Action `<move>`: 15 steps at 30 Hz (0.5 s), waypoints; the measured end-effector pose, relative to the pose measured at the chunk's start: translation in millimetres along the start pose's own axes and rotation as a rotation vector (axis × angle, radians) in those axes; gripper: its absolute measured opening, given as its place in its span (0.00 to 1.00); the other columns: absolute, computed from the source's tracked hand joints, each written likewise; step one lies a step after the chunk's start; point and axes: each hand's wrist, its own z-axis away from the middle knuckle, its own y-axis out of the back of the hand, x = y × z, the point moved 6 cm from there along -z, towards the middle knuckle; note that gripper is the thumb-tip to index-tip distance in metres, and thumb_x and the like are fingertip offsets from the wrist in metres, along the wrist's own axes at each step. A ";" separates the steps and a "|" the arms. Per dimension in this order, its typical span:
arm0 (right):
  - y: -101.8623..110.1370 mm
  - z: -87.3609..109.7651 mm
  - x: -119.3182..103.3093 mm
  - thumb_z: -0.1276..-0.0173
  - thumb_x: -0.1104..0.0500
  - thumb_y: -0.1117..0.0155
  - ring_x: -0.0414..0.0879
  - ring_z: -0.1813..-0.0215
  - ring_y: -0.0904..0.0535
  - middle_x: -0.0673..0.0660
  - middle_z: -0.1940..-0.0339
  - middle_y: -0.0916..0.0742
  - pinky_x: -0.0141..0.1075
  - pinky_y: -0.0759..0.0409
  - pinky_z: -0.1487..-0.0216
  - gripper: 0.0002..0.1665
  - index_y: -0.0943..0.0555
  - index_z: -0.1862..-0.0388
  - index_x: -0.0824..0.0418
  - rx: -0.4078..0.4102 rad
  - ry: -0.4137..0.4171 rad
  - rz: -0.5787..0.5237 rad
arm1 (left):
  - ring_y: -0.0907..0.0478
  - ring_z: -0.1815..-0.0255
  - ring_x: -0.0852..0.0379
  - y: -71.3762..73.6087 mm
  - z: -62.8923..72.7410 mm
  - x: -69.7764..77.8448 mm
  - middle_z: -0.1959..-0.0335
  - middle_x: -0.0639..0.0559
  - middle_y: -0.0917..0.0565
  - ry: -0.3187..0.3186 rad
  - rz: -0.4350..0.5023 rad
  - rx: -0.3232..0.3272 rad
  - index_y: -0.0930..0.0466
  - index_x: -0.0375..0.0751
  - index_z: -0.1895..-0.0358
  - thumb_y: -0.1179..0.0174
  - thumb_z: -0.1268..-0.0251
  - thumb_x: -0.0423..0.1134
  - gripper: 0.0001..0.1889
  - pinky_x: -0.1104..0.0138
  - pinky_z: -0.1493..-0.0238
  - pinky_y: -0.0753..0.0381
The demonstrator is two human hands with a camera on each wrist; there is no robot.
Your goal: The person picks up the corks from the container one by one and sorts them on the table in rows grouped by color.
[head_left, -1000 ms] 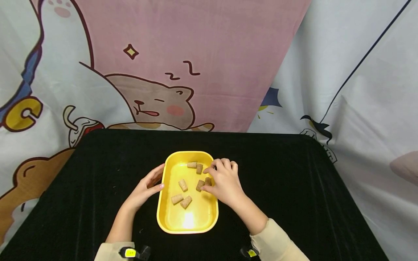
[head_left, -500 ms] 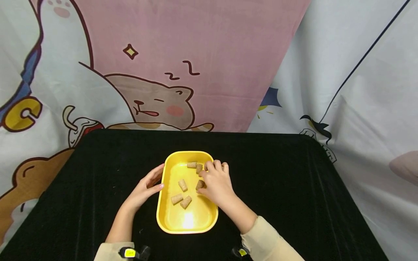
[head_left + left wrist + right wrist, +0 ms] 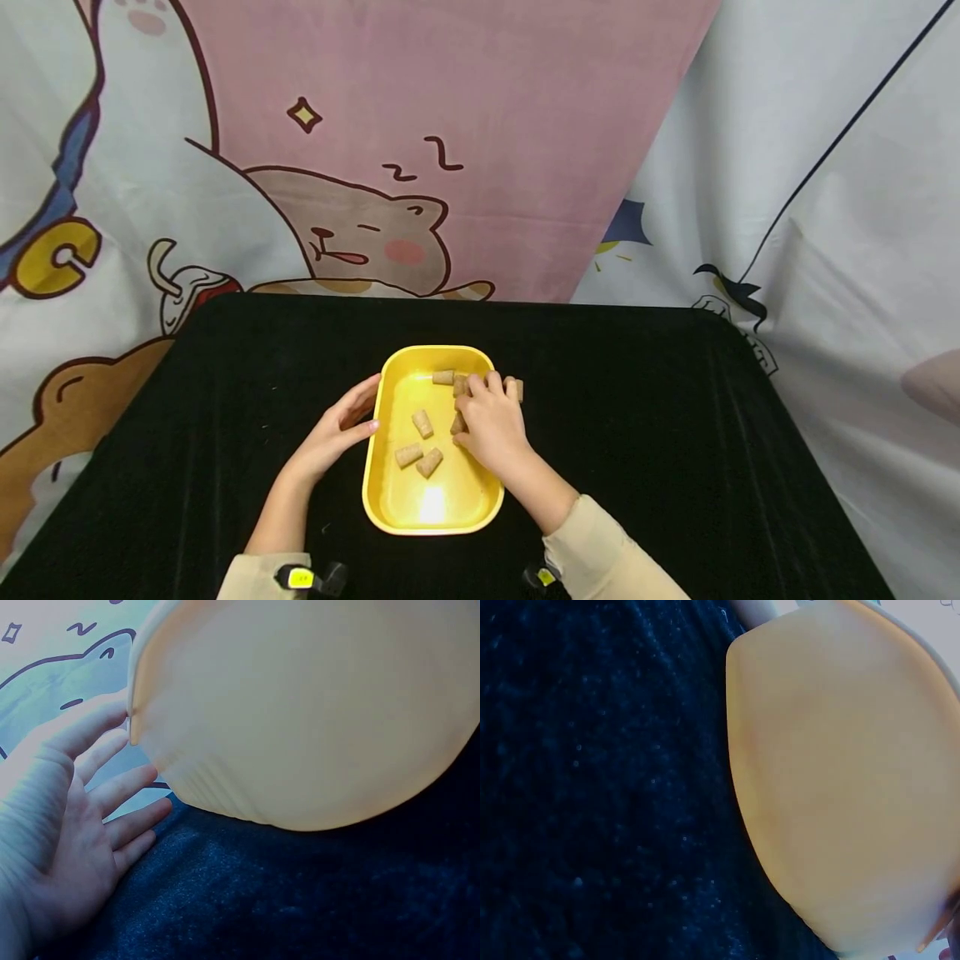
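Note:
A yellow tray holds several tan corks, among them a cork near the middle, a pair lower left and one at the far end. My left hand rests against the tray's left side, thumb at the rim; in the left wrist view its fingers reach out straight. Over the tray's right side, my right hand has curled fingers. A cork pokes out beside its outer fingers, held in the hand. Another cork lies partly hidden by its thumb.
A black cloth covers the table under the tray. Behind hangs a printed curtain with cartoon animals. In the right wrist view the tray's outside fills most of the right half.
My right hand has moved left and in over the corks, its fingers closing. One cork now shows beyond its outer fingers. The left hand and the tray stay in place.

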 end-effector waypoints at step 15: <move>1.5 0.7 1.1 0.51 0.45 0.22 0.52 0.49 0.35 0.51 0.57 0.22 0.49 0.40 0.48 0.18 0.13 0.62 0.50 0.018 -0.009 -0.076 | 0.40 0.31 0.41 -1.7 0.1 2.9 0.29 0.42 0.37 -0.029 -0.007 -0.004 0.44 0.42 0.26 0.45 0.33 0.30 0.33 0.40 0.35 0.45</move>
